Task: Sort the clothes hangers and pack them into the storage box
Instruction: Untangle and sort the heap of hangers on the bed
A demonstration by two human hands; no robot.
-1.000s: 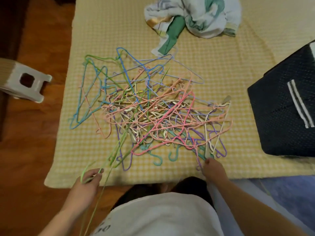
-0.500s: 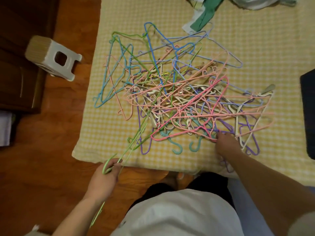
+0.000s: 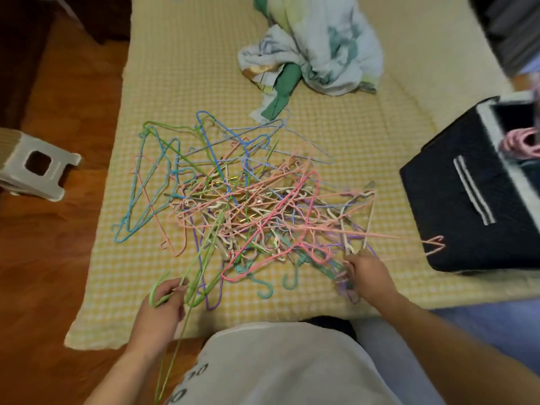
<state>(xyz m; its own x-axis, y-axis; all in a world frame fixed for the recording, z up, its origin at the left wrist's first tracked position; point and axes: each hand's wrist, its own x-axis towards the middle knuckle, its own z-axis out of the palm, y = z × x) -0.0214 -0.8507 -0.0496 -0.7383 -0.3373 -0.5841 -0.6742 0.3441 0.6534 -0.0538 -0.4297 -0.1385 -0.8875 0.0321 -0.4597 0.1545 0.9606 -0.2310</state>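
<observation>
Sorting has barely begun: our left hand [image 3: 159,312] grips green hangers [image 3: 201,258], right hand [image 3: 369,277] pinches a purple hanger [image 3: 349,290]; some pink hangers [image 3: 523,143] sit in the storage box [image 3: 467,200], the pile [image 3: 248,206] remains.

A tangled heap of thin hangers [image 3: 242,206], seemingly wire coated in matt coloured plastic, is spread on a yellow checked cloth mat [image 3: 181,92] with a nubbly weave. A dark quilted fabric storage box [image 3: 455,211] is seen, a crumpled smooth cloth [image 3: 324,54], a moulded plastic stool [image 3: 38,168], and a glossy wood floor [image 3: 52,252].
</observation>
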